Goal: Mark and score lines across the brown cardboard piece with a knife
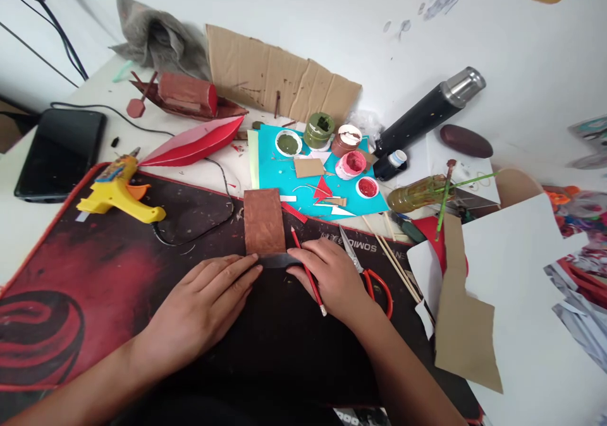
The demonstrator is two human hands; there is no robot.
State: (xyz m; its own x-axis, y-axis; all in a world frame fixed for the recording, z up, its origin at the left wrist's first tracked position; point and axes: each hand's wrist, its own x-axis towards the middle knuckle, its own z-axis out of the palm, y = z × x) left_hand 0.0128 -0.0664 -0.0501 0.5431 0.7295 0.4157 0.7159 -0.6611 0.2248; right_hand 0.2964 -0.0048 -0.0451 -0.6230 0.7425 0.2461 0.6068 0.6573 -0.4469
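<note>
A brown-painted cardboard rectangle [264,222] lies on the dark mat. Along its near edge runs a narrow translucent strip, apparently a ruler [275,260]. My left hand [208,296] grips the strip's left end, its fingers closed together. With my right hand [329,277] I hold a red pencil [310,277], its point directed away from me, between the fingers. Those same right fingertips touch the strip's right end. Just right of that hand lie scissors [377,290] with orange-red handles, their blades apart.
A yellow glue gun [121,195] with its cord and a phone [61,154] are at left. Behind sit a red-brown model boat [187,97] and paint pots [318,130] on blue paper [275,189]. At right are sticks [398,265], a brush jar [417,192] and cardboard [467,325].
</note>
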